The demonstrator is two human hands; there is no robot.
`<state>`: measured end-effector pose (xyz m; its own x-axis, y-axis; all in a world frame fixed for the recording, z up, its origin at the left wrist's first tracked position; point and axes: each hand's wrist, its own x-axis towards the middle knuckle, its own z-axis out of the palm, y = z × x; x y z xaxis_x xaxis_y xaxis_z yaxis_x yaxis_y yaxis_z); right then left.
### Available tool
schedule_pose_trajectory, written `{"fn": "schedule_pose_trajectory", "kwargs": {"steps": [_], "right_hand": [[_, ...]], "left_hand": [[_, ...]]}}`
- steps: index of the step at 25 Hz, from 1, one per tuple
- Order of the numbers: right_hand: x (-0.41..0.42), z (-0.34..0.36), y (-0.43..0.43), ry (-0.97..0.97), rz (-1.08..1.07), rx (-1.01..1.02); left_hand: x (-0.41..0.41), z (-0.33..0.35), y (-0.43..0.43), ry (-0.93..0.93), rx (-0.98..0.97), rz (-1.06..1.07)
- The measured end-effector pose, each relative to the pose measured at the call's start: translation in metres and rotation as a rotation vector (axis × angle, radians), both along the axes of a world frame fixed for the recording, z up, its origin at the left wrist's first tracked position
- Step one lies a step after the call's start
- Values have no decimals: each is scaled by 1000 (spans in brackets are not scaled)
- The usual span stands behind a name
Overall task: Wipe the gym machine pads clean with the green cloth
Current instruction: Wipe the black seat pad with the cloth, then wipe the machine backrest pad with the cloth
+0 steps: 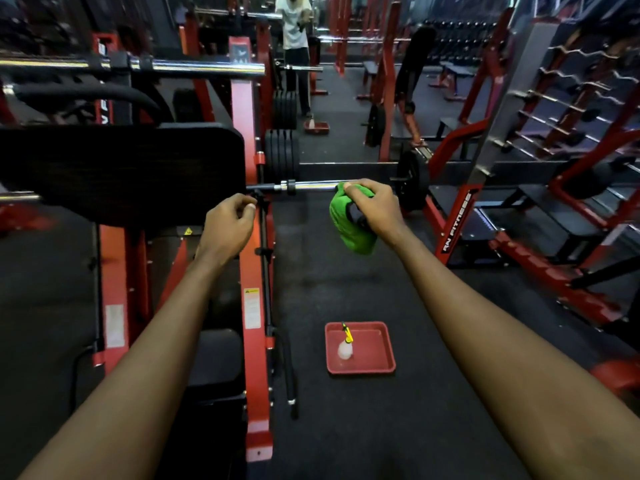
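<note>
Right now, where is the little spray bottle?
In the head view, the small clear spray bottle sits in the red plastic tray on the floor, right of the red machine frame.

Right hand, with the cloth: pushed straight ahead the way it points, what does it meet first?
Most likely the chrome bar just beyond the right hand, which grips the green cloth. Depth is unclear; the cloth may already touch it.

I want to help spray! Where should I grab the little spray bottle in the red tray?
Probably from above, round the neck under its yellow spray head: the spray bottle stands upright in the red tray, whose walls hinder a sideways reach.
</note>
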<state>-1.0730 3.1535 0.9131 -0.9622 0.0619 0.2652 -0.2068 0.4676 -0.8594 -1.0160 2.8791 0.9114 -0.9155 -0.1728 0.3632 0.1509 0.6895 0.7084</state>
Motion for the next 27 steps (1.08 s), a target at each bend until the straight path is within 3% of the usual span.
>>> {"fn": "schedule_pose_trajectory", "kwargs": {"steps": [10,17,27], "right_hand": [[-21,28,117,42,-103,25],[-2,24,264,16,-333,37],[94,7,407,-69,-740,61]], "left_hand": [[-75,18,122,97,13,-99],[-116,16,273,100,11,-320],[-117,-1,463,54,-50,-733]]}}
